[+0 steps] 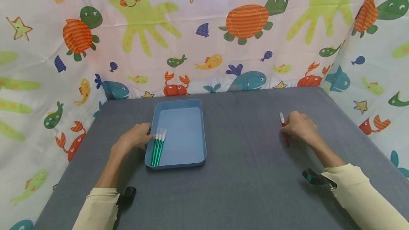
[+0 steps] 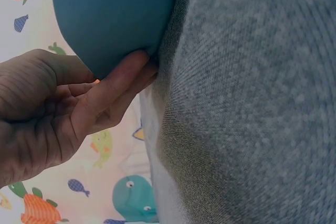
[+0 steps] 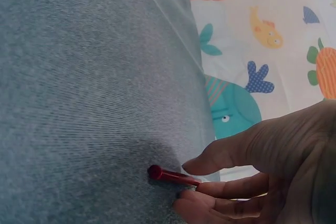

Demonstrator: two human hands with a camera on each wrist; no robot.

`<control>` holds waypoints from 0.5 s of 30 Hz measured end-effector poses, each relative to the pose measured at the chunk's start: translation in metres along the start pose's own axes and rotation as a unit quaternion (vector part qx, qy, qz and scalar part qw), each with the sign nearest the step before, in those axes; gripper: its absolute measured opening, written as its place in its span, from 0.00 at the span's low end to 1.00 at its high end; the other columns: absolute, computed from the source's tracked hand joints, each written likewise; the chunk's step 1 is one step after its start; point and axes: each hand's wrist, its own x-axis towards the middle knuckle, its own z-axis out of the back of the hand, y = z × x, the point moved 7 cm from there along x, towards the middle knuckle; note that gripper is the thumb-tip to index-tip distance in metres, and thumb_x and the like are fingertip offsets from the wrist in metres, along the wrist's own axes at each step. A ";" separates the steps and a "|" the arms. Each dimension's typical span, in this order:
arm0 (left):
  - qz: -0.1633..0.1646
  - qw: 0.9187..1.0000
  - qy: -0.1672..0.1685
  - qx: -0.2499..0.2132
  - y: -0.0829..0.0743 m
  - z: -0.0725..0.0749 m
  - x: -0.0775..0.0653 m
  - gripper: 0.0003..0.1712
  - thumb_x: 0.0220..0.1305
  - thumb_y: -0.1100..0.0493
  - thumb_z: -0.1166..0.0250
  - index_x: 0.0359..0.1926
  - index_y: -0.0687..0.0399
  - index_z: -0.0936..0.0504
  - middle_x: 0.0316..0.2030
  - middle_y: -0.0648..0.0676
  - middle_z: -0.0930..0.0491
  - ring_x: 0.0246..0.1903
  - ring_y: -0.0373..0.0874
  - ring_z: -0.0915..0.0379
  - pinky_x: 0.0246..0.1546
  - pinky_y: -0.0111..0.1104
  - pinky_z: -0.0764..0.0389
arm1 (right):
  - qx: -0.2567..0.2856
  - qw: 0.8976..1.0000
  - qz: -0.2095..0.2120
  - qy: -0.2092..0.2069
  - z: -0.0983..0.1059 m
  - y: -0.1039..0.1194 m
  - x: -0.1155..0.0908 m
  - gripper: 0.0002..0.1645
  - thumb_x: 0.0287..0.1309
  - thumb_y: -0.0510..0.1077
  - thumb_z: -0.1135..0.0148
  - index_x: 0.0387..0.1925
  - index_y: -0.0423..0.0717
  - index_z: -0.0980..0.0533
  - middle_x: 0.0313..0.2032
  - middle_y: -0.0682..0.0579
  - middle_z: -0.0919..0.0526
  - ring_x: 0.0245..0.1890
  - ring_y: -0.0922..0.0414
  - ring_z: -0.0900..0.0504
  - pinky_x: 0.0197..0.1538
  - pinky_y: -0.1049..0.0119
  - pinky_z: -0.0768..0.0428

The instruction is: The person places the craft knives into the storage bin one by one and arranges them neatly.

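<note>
A light blue tray lies left of the middle of the table. My left hand grips its left edge. In the left wrist view the thumb goes behind the tray wall, while the fingers press its outer side near the base. Slim shiny green pens with white ends lie side by side inside, along the left wall. On the right, my right hand pinches a red pen with a white end between thumb and fingers. The right wrist view shows the pen's red end low over the cloth.
Grey cloth covers the table. A curtain printed with sea animals hangs behind it and along both sides. Each wrist wears a dark camera mount, the right one close over the table.
</note>
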 end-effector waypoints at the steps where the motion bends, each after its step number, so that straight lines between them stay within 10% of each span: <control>1: 0.000 1.000 0.001 0.000 0.000 0.000 0.000 0.28 0.80 0.60 0.44 0.70 0.74 0.36 0.58 0.73 0.24 0.48 0.56 0.16 0.45 0.43 0.08 | -0.002 1.000 0.000 0.002 -0.001 0.000 0.000 0.10 0.59 0.42 0.32 0.25 0.41 0.20 0.20 0.51 0.22 0.20 0.56 0.21 0.26 0.61 0.31; 15: -0.001 1.000 0.006 -0.001 -0.003 0.002 -0.004 0.29 0.79 0.60 0.43 0.71 0.76 0.37 0.59 0.75 0.25 0.49 0.58 0.17 0.45 0.44 0.09 | 0.028 1.000 0.002 -0.003 -0.008 0.002 -0.004 0.12 0.61 0.44 0.32 0.32 0.36 0.17 0.21 0.50 0.23 0.21 0.56 0.24 0.24 0.64 0.30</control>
